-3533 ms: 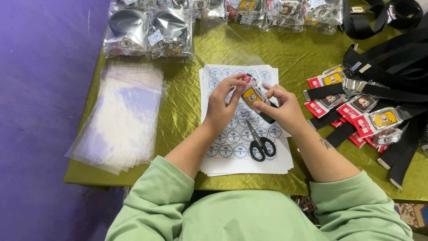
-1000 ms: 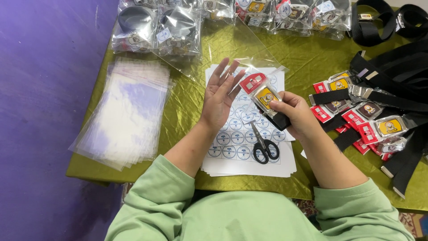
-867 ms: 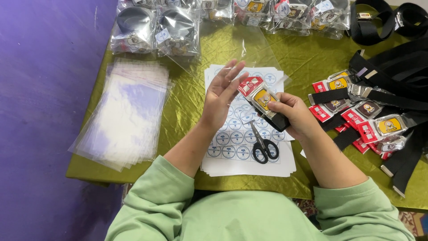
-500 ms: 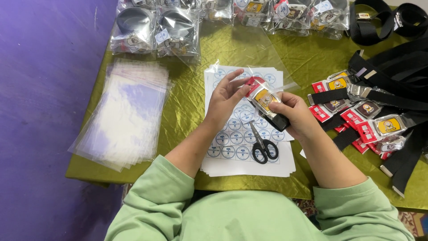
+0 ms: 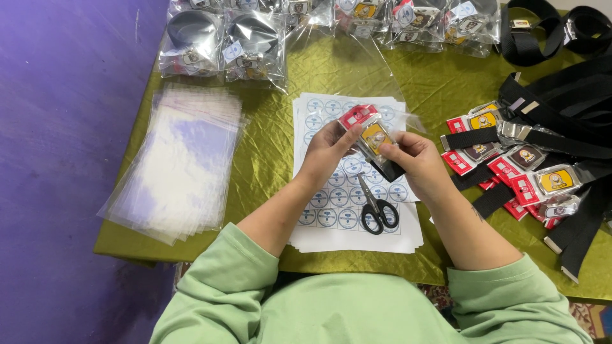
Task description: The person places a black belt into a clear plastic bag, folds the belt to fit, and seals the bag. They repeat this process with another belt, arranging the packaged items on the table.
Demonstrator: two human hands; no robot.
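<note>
Both hands mid-frame, above the sticker sheets (image 5: 344,185): left hand (image 5: 326,153) pinching the red tag end of a belt buckle (image 5: 373,137), right hand (image 5: 414,162) gripping its black strap end, clear bag (image 5: 401,118) around it. Looks light, stiff metal, slippery film, so best held by the edges. Scissors (image 5: 377,210) just below. Empty bags (image 5: 182,165) left of frame, on the green counter (image 5: 268,165).

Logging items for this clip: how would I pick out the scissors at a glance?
Start at the green table, then find the white sticker sheets in its middle, just before the person. The scissors lie on those sheets, below the hands: closed blades pointing away, black loop handles, the only tool among bags and belts.
</note>
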